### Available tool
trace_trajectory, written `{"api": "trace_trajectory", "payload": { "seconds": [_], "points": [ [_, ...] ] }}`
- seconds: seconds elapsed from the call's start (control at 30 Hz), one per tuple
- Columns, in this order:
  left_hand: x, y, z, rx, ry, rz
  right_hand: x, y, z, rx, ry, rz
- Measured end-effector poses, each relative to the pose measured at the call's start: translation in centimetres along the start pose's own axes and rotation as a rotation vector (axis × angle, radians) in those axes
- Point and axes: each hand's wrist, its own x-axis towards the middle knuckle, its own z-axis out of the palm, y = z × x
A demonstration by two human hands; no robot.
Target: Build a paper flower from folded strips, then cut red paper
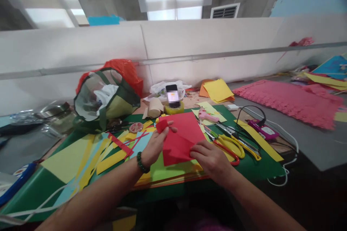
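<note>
My left hand (159,139), with a dark green bead bracelet (142,162) at its wrist, pinches a small folded piece of red paper (162,125). Below it lies a red paper sheet (183,119) on a stack of coloured paper (170,171). My right hand (210,157) is closed with its fingertips on red paper at the sheet's lower right. Whether that is the sheet itself or a strip running from the left hand, I cannot tell. Beside the right hand are yellow-handled scissors (230,144), a red-handled tool (227,153) and a utility knife (252,151).
A pink glue gun (207,115) lies behind the scissors. A phone (172,97) stands upright at the back. Paper strips (108,155) spread over the green mat (29,184) at left, near a bag (121,99). A purple box (262,130) with cables sits at right.
</note>
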Motion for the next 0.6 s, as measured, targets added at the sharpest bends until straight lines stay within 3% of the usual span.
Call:
{"api": "trace_trajectory", "payload": {
  "seconds": [0.1, 0.17, 0.2, 0.23, 0.3, 0.47, 0.6],
  "points": [
    [-1.9, -0.2, -0.9, 0.231, 0.185, 0.071, -1.9, 0.5, 1.2, 0.036, -0.145, 0.079],
    [-3.7, -0.1, -0.8, 0.513, 0.322, 0.306, -2.7, 0.8, 1.9, 0.084, -0.203, 0.127],
    [-4.5, 0.0, -0.5, 0.63, 0.281, 0.437, -3.0, 0.9, 2.1, 0.125, -0.215, 0.149],
    [-5.2, 0.1, 0.1, 0.703, 0.134, 0.534, -3.2, 1.1, 2.4, 0.18, -0.22, 0.184],
    [-5.9, 0.1, 1.6, 0.774, -0.135, 0.588, -3.4, 1.4, 2.6, 0.302, -0.224, 0.292],
    [-4.0, -0.5, 4.0, 0.898, -0.457, 0.347, -3.5, 2.1, 2.6, 0.418, -0.189, 0.526],
    [-2.0, 0.0, 3.9, 0.944, -0.57, 0.285, -3.6, 2.4, 2.5, 0.547, -0.166, 0.619]
  ]
}}
